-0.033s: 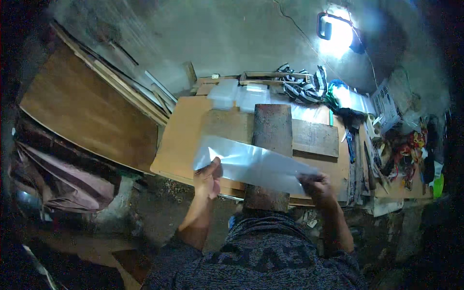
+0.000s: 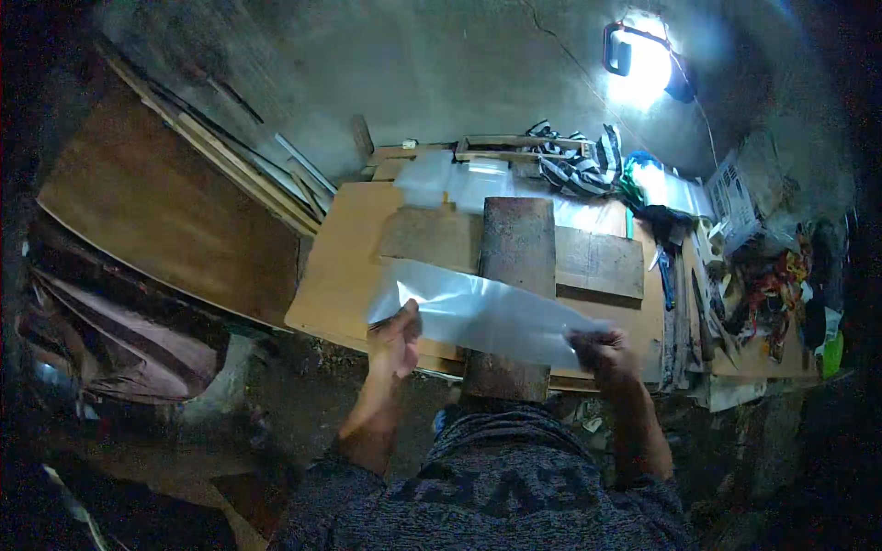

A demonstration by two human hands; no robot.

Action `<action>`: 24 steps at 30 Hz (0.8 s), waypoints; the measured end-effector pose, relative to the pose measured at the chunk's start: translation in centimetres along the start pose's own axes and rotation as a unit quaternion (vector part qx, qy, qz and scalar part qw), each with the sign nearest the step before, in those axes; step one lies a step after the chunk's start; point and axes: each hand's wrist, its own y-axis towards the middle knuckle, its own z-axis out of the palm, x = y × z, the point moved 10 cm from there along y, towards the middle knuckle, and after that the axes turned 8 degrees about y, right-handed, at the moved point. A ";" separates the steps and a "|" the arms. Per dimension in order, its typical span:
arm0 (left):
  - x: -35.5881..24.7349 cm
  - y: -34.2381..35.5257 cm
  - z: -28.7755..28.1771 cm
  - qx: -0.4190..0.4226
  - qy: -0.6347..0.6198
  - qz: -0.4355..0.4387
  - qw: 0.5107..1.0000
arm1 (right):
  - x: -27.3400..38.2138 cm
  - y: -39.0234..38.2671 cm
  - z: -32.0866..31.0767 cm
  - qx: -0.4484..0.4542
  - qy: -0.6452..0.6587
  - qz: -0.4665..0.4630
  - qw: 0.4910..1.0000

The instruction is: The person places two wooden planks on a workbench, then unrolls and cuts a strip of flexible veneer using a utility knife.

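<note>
A long, translucent plastic sheet (image 2: 478, 308) is stretched between my hands at a slant, above a dark wooden plank (image 2: 517, 239) that runs toward me from the work table (image 2: 342, 230). My left hand (image 2: 395, 335) pinches the sheet's left end. On the right, my right hand (image 2: 602, 354) grips the other end, slightly blurred. A shorter board (image 2: 599, 266) lies crosswise under the dark plank, just beyond the sheet.
Large brown panels (image 2: 165, 220) and narrow strips lean at the left. Clear plastic pieces (image 2: 424, 179) and striped fabric (image 2: 570, 170) lie at the back. Clutter (image 2: 772, 285) crowds the right, a lit lamp (image 2: 641, 64) is on the wall, and dark cloth (image 2: 129, 349) hangs lower left.
</note>
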 end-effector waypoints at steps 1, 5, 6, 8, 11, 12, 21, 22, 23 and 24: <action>-0.3 -0.2 0.4 -0.010 -0.037 0.010 0.999 | 0.0 -0.2 -0.3 -0.006 -0.054 0.024 0.998; -0.3 0.1 -1.0 0.015 -0.042 0.017 0.999 | 1.0 -0.2 -1.1 -0.027 -0.011 0.022 0.999; -0.2 -0.1 -1.0 0.013 -0.044 0.013 0.999 | 1.1 -0.3 -1.8 -0.024 -0.051 0.027 0.998; -0.9 -0.7 -2.1 -0.039 -0.039 0.026 0.998 | 1.8 -0.7 -1.3 -0.020 -0.093 0.036 0.995; 1.1 -0.3 -4.5 0.055 -0.025 0.048 0.997 | 2.1 -1.1 -3.6 -0.011 -0.137 -0.018 0.990; 2.1 -0.3 -5.3 0.072 0.036 0.036 0.996 | 1.3 -1.0 -4.7 -0.013 -0.139 -0.015 0.990; 4.4 -3.2 -3.2 0.199 0.031 -0.037 0.979 | 0.3 -0.9 -2.1 0.093 -0.024 -0.080 0.992; 4.5 -3.2 -3.0 0.201 0.030 -0.038 0.978 | 0.1 -0.8 -2.2 0.092 -0.025 -0.080 0.992; 4.4 -3.2 -2.8 0.206 0.072 -0.015 0.976 | -0.3 -0.7 -2.2 0.103 0.013 -0.064 0.993; 4.2 -3.2 -2.5 0.211 0.115 0.009 0.971 | -0.6 -0.7 -2.1 0.113 0.051 -0.049 0.991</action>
